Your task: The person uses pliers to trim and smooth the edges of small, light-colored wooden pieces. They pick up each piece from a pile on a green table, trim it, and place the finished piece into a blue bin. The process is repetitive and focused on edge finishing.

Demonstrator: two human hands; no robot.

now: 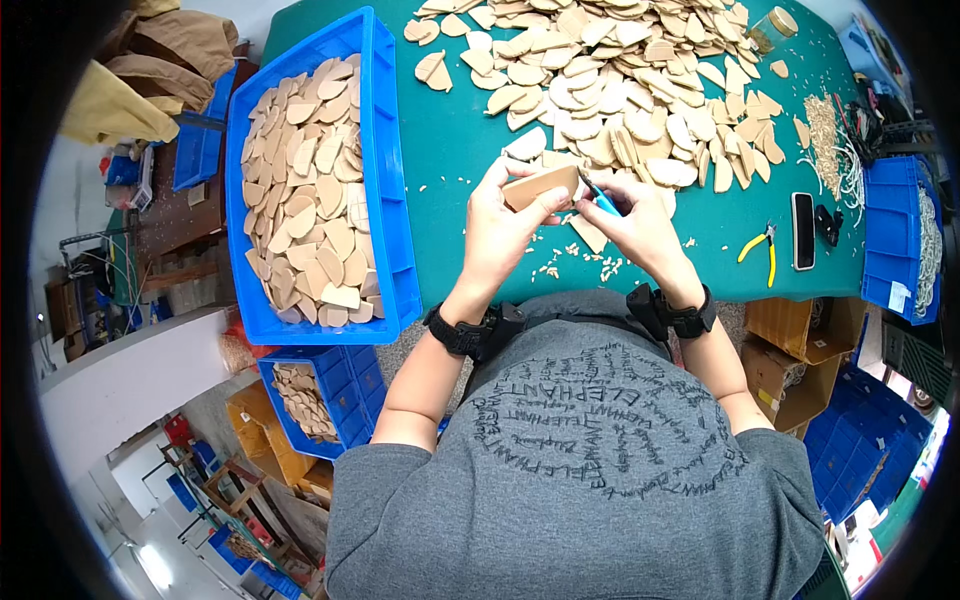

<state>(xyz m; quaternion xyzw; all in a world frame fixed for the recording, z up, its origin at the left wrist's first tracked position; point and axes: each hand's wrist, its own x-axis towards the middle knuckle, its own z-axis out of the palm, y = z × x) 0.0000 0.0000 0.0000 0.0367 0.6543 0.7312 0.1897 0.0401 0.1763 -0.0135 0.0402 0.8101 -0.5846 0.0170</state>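
Between the fingers and thumb of my left hand [494,232] is a tan, flat half-round piece [540,186], tilted on edge above the table. My right hand [640,228] is closed round a small blue-handled cutter [601,198]. The cutter's dark tip touches or nearly touches the right end of the piece; which of the two I cannot tell. Small pale scraps [610,266] lie on the green tabletop [450,245] below my hands. Just beyond them spreads a large heap of similar tan pieces [600,90].
At left stands a big blue crate [404,215] filled with tan pieces. Yellow-handled pliers [769,254], a phone [803,232] and a scrap pile [822,140] lie at right. A lidded jar [772,30] is at the far right, a blue bin [888,235] by the right edge.
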